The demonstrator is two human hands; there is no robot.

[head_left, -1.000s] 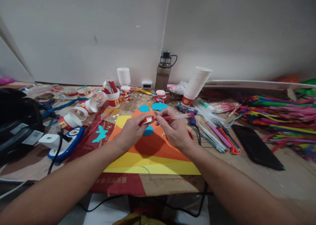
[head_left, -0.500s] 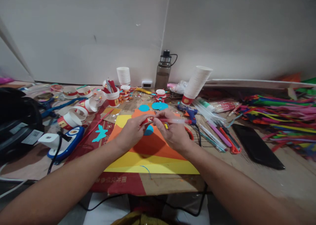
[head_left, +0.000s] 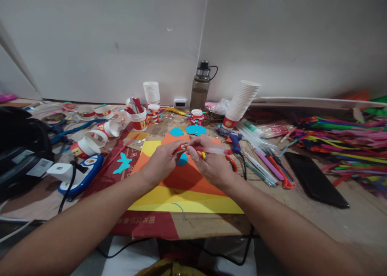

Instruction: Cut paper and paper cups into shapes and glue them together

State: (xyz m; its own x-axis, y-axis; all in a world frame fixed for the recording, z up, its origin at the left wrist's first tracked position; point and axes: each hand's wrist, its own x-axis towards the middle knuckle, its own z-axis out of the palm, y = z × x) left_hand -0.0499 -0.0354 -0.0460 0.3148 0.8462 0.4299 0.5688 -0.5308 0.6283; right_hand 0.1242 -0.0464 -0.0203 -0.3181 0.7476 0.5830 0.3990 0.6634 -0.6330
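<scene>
Against a plain grey-white panelled wall (head_left: 121, 38), at a crowded bench (head_left: 363, 223). Pinches a small red-and-white printed paper piece (head_left: 182, 147) in the fingers of the left hand (head_left: 160, 163), directly between both hands: to the right of the left palm, to the left of the right hand (head_left: 214, 169). Touches it with the left fingers, so nearer on that side; brings the right fingertips up close to its right end, too blurred to tell whether touching. Runs mostly side to side along its visible long axis, tilted slightly up towards the right and pointing at the right fingertips. Grasps a slim translucent pen-like tool (head_left: 215, 150) in the right hand, lengthwise from left to right, with a red end away from the piece. Has orange paper (head_left: 181, 183) and a round blue paper disc (head_left: 182, 159) just below, over yellow paper (head_left: 181, 205). Beyond, to the right, shows a red loop handle (head_left: 232, 163), a blue glue gun (head_left: 236, 139) and a black phone (head_left: 316, 179); to the left, a blue paper cutout (head_left: 123, 164); farther back, a dark translucent bottle (head_left: 199, 92).
</scene>
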